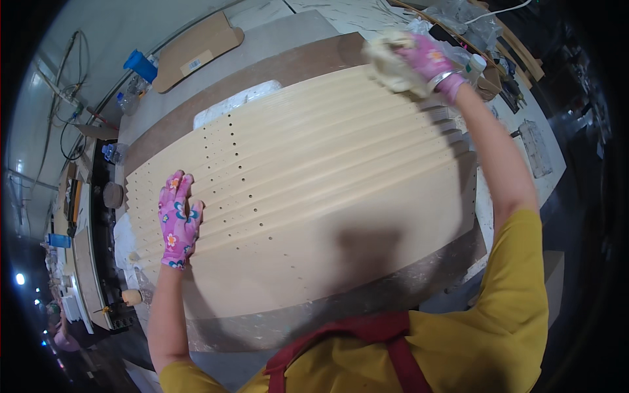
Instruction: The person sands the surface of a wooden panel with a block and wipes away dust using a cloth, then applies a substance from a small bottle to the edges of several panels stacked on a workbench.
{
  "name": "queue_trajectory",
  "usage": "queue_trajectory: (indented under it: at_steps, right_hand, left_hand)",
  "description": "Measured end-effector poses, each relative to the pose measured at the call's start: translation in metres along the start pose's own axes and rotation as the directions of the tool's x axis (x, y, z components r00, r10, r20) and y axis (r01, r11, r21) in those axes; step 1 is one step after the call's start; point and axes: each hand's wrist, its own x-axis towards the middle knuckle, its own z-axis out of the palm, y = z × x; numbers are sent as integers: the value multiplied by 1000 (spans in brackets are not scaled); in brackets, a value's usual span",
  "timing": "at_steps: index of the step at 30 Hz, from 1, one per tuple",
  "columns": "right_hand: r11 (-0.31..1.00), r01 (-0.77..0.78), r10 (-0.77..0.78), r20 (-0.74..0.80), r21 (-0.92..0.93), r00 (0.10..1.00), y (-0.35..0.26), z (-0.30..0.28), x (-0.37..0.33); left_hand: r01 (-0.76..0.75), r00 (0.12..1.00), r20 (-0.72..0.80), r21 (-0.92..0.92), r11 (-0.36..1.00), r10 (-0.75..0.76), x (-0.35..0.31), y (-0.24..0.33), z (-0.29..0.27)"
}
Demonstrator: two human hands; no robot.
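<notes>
A soft shadow [370,252] dims the brightly lit boards [327,157] (black corners, bowed edges)

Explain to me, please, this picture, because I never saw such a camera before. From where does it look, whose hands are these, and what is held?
Gladly. There is no machine here, only a person. The camera sits on the person's head and looks down; its wide fisheye lens bends straight edges. The forearms belong to the wearer, in yellow sleeves and pink flowered gloves.

Pale boards lie in front, seemingly overlapped like steps, with dark holes toward the left. The left hand rests on them with nothing held. The right hand holds a pale cloth at their far right end. Beyond lies a cardboard piece.
</notes>
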Motion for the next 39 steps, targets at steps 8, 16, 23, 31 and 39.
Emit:
queue_trajectory:
  at_steps: [8,16,23,31,39]
  right_hand:
    - [933,292,-251,198,-212,947,-65,92,-85]
    - [840,-534,537,6,-97,844,90,22,-106]
    - [971,-163,127,-203,-174,971,96,-31,-85]
    - [949,197,-112,319,-247,941,-164,138,-84]
    - [871,468,-383,389,-149,838,-248,228,-54]
  left_hand:
    - [24,1000,19,4,1000,-24,-5,-6,4]
    - [-31,998,-57,60,998,34,-8,-13,4]
    - [-31,994,-102,64,997,37,-6,-8,-1]
    - [7,997,-71,78,997,-2,-14,-7,-2]
    - [127,990,-75,124,984,-118,-16,-22,14]
